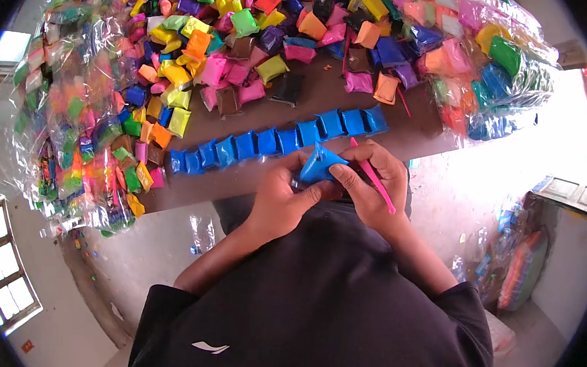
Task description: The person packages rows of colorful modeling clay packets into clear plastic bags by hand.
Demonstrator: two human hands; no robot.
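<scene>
Close to my body, in front of the table edge, a small blue clay packet (322, 164) is pinched between both hands. My left hand (280, 195) is closed on its left side, thumb in front. My right hand (379, 194) grips its right edge with thumb and fingers. A thin pink plastic stick (374, 179) also lies in my right hand, slanting down across the fingers. Just beyond my hands, several similar blue packets (267, 141) stand side by side in a slanting row on the brown table (408, 134).
A big heap of multicoloured packets (244, 24) covers the far part of the table. Clear plastic bags full of packets (97, 92) lie at the left, with more bags (498, 75) at the right. Bags and a striped bundle (522, 270) sit on the floor to the right.
</scene>
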